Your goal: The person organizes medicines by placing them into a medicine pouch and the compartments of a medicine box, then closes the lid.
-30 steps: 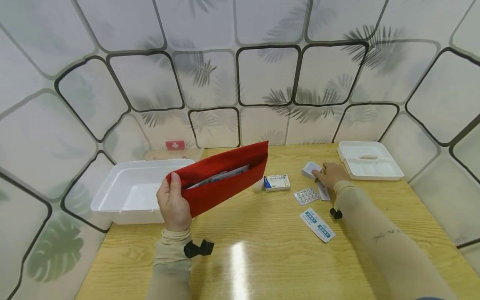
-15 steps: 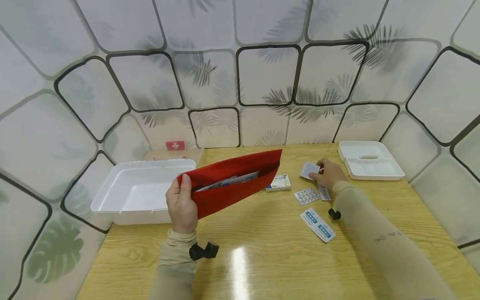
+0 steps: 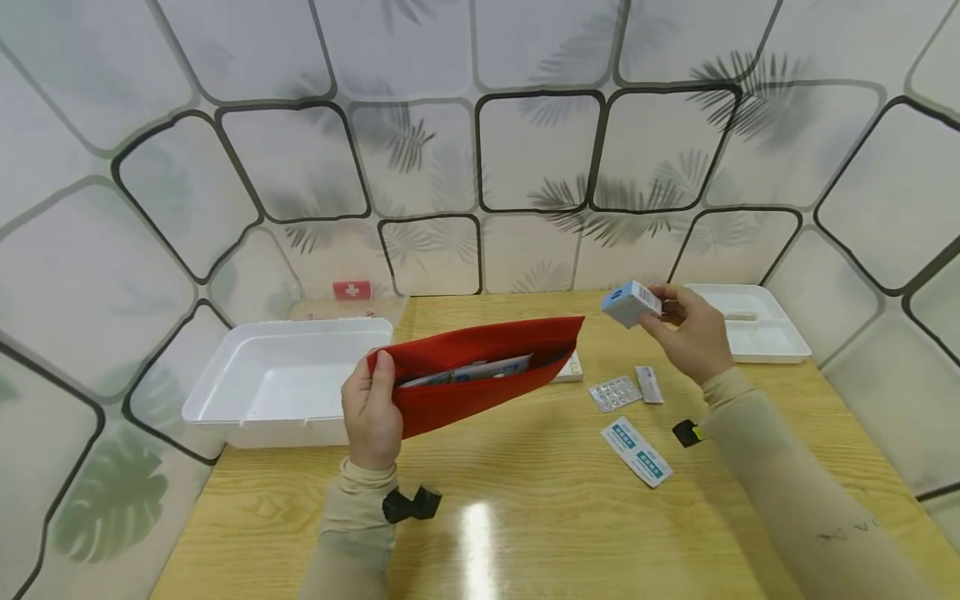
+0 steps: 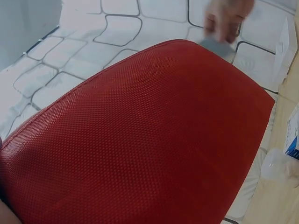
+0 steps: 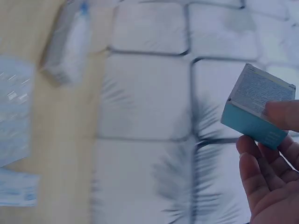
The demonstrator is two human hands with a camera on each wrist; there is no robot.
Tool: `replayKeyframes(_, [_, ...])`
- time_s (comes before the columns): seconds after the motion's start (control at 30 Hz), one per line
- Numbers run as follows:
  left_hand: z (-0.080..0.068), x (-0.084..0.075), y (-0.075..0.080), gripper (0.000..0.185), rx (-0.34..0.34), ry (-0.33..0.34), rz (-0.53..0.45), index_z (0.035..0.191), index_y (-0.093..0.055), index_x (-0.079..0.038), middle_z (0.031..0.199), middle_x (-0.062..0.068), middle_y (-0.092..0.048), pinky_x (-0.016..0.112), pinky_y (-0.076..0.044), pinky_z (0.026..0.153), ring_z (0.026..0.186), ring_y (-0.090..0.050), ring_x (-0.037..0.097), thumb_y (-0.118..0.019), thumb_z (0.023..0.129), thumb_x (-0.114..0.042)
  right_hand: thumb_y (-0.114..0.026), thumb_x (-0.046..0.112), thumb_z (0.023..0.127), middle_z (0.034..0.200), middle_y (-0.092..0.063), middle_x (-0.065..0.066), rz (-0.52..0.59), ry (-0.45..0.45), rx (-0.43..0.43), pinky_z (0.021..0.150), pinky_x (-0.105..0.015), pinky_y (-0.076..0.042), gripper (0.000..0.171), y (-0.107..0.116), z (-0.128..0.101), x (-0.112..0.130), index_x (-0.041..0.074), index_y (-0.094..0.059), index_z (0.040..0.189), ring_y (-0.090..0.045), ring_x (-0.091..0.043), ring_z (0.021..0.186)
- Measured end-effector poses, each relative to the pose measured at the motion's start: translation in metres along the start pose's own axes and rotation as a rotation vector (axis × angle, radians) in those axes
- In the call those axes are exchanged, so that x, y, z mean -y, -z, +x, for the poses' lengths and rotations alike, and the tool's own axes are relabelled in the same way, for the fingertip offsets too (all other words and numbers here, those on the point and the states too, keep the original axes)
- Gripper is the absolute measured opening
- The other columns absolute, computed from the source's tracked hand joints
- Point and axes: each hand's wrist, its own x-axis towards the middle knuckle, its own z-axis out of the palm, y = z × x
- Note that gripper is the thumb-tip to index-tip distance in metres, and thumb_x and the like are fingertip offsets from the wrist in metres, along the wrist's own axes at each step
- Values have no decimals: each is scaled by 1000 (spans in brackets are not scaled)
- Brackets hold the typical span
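My left hand [image 3: 372,417] grips one end of a red fabric pouch [image 3: 480,404], thumb at its rim. The pouch gapes at the top, and several flat packets [image 3: 468,372] show inside. Above the table at the right, my right hand [image 3: 692,331] pinches a small white and light-blue medicine box [image 3: 632,303] between thumb and fingers. In the right wrist view the box [image 5: 258,105] shows a face of small print and a turquoise side. The pouch [image 4: 140,135] fills most of the left wrist view.
A blister pack [image 3: 614,393], a small packet [image 3: 648,384] and a white strip with blue print [image 3: 636,452] lie on the table [image 3: 555,517]. Another medicine box [image 3: 572,369] is partly hidden behind the pouch. A white bin [image 3: 247,367] stands left, a white compartment tray [image 3: 765,329] at back right.
My right hand has picked the small medicine box up off the table and raised it. My left hand has shifted right with the pouch, whose far end now sits lower.
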Motion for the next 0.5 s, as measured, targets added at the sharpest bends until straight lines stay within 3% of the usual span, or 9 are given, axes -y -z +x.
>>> replayKeyframes(0.1, [-1,0,-1,31,8,-16,3,92,-60,13,83,-2,-67,26,-47,68,76,-60,15,-43,102,-11,-72,-5,81,106,-64,-11,100,120,-83,78,-10,-47,38,13,-3,29,-4,-60,117,-61,-9,90])
replayKeyframes(0.17, [-1,0,-2,31,12,-19,3,93,-60,13,83,-2,-67,26,-47,68,77,-60,15,-43,102,-10,-72,-13,77,105,-64,-4,161,200,-96,78,-12,-47,39,21,-7,52,-7,-60,113,-60,-5,88])
replayKeyframes(0.33, [-3,1,-5,31,20,-6,7,92,-60,13,84,-3,-67,26,-47,69,77,-60,15,-43,102,-11,-69,-25,66,98,-64,-11,252,447,-36,79,-17,-50,39,28,-18,107,-15,-59,103,-62,-7,88])
replayKeyframes(0.4, [-3,1,-6,31,24,-3,8,92,-60,13,83,-2,-67,26,-47,70,77,-60,15,-43,102,-11,-70,-21,66,95,-64,-17,251,569,-3,80,-18,-50,36,23,-18,113,-13,-61,100,-62,-10,88])
replayKeyframes(0.5, [-4,0,-7,31,31,-3,13,92,-61,12,83,-2,-66,26,-47,70,77,-60,15,-43,102,-11,-73,-10,70,98,-65,-14,208,696,54,83,-20,-50,35,10,-17,107,-7,-64,103,-62,-14,90])
